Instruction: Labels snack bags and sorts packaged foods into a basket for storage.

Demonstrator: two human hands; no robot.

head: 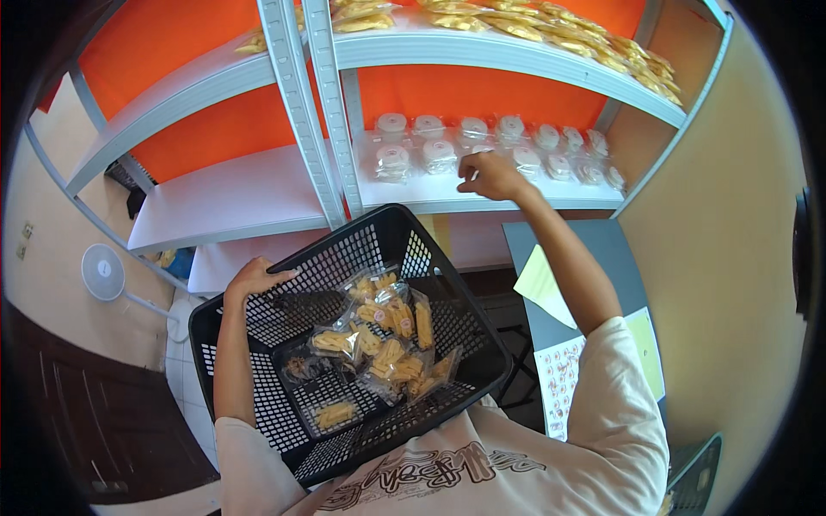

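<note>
My left hand (261,277) grips the upper left rim of a black perforated plastic basket (401,218), held tilted against my body. Inside the basket lie several clear bags of yellow stick-shaped snacks (390,316) and one bag with darker contents (298,369). My right hand (492,175) reaches over the lower shelf with its fingers curled and apart, and nothing shows between them. Just behind and beside it, two rows of round white packs in clear wrap (440,157) stand on the white shelf board (413,193). The hand partly hides a pack.
An upper shelf (464,50) carries many bagged yellow snacks (516,24). Metal uprights (335,116) divide the rack. To the right, a grey table (619,271) holds yellow paper (542,284) and a sticker sheet (558,380). A fan (103,272) stands left; another crate (697,477) is lower right.
</note>
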